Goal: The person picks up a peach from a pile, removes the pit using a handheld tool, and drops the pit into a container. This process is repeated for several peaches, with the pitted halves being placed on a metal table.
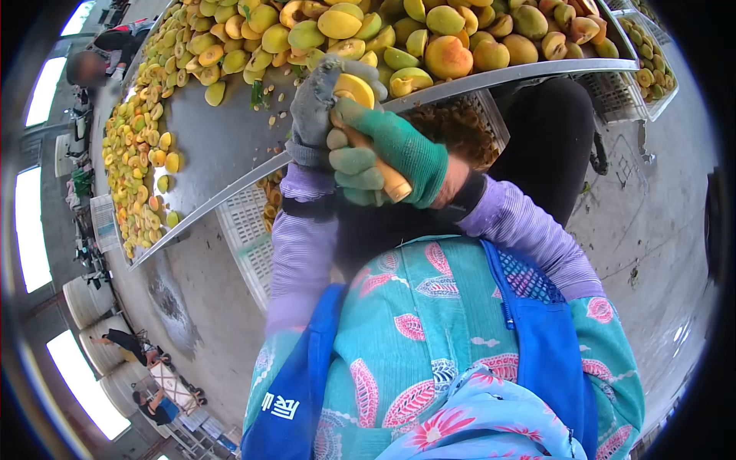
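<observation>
In a grey glove, my left hand (310,115) is closed around a cut yellow peach (354,90), its flesh side showing. My right hand (391,157), in a green glove, grips a tool with a wooden handle (387,175); its working end is hidden at the fruit. Both hands meet just over the near edge of a metal table (253,142). Beyond them lies a heap of whole and halved peaches (337,23), with more halves (142,169) spread on the left. Small pits and a green leaf lie on the metal near my left hand.
Below the table edge stand a white crate (244,230) and another crate holding brown scraps (498,123). Fruit-filled crates (652,65) stand at the right. Large white tubs (88,299) line the left side. One person (107,61) is at the far left, others lower left.
</observation>
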`<state>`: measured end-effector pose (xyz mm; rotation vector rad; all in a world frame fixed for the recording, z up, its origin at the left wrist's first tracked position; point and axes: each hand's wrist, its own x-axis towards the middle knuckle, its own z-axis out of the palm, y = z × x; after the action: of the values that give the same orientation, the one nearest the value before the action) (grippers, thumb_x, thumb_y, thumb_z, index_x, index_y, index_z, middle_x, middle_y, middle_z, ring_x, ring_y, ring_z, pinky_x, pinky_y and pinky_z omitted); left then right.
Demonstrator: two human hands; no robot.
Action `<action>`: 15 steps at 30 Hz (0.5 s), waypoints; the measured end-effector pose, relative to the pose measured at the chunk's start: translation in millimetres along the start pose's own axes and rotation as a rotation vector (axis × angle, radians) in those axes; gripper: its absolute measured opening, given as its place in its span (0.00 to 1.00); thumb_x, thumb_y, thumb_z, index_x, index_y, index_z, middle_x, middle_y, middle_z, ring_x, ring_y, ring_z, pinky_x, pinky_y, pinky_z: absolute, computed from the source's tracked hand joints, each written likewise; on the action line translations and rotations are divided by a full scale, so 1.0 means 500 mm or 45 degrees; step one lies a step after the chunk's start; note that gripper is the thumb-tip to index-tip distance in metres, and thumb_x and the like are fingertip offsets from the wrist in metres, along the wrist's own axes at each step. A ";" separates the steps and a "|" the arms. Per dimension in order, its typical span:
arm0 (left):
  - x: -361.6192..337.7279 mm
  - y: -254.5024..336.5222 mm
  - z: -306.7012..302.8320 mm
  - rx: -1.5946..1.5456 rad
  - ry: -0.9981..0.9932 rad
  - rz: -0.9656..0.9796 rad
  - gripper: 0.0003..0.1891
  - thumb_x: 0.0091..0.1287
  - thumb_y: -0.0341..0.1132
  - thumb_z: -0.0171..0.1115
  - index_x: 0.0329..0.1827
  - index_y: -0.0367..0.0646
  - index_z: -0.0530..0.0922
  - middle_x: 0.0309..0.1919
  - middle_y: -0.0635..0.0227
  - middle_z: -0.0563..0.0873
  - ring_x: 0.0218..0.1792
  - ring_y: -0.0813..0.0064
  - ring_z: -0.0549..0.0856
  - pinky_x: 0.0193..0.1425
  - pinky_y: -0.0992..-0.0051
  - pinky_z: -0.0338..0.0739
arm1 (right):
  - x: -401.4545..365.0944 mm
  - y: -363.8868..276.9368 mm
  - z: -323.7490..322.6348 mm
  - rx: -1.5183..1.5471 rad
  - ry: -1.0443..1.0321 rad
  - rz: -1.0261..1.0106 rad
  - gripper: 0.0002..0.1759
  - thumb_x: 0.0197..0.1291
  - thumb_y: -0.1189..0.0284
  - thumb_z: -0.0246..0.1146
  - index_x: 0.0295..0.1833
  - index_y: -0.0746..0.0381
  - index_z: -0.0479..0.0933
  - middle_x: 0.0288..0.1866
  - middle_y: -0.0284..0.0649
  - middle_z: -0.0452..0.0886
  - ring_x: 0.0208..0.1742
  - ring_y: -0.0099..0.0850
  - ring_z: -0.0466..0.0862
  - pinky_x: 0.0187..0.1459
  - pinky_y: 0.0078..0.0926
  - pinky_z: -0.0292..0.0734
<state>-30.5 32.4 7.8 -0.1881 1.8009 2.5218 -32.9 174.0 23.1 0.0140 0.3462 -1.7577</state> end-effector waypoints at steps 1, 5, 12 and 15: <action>-0.001 0.000 0.003 -0.016 0.034 0.032 0.27 0.73 0.57 0.49 0.44 0.37 0.79 0.31 0.59 0.84 0.28 0.69 0.83 0.33 0.72 0.81 | -0.003 -0.006 0.000 -0.099 0.030 0.014 0.21 0.74 0.49 0.48 0.35 0.53 0.69 0.16 0.22 0.65 0.13 0.18 0.64 0.19 0.20 0.61; -0.048 -0.041 -0.101 -0.618 0.401 0.029 0.25 0.73 0.56 0.49 0.48 0.40 0.78 0.30 0.59 0.83 0.28 0.68 0.82 0.31 0.71 0.79 | -0.017 0.028 0.020 -0.008 -0.254 0.093 0.19 0.72 0.51 0.53 0.34 0.53 0.68 0.15 0.27 0.65 0.13 0.22 0.65 0.16 0.23 0.63; -0.238 0.129 -0.260 1.960 0.624 -0.635 0.17 0.62 0.39 0.63 0.52 0.42 0.80 0.50 0.51 0.82 0.49 0.56 0.81 0.56 0.63 0.76 | -0.043 0.042 -0.132 -0.060 0.529 0.269 0.21 0.72 0.48 0.51 0.38 0.55 0.69 0.18 0.29 0.67 0.14 0.22 0.68 0.16 0.23 0.64; -0.045 0.104 -0.248 2.428 0.313 0.589 0.20 0.60 0.37 0.61 0.56 0.41 0.79 0.57 0.54 0.80 0.59 0.50 0.77 0.67 0.63 0.69 | -0.033 0.032 -0.071 -0.114 0.459 0.208 0.22 0.70 0.46 0.53 0.39 0.55 0.69 0.19 0.30 0.68 0.16 0.22 0.70 0.16 0.24 0.66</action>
<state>-4.1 -100.7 19.9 0.0376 3.4616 -0.0820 -20.1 195.4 -11.1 0.2902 0.6665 -1.5735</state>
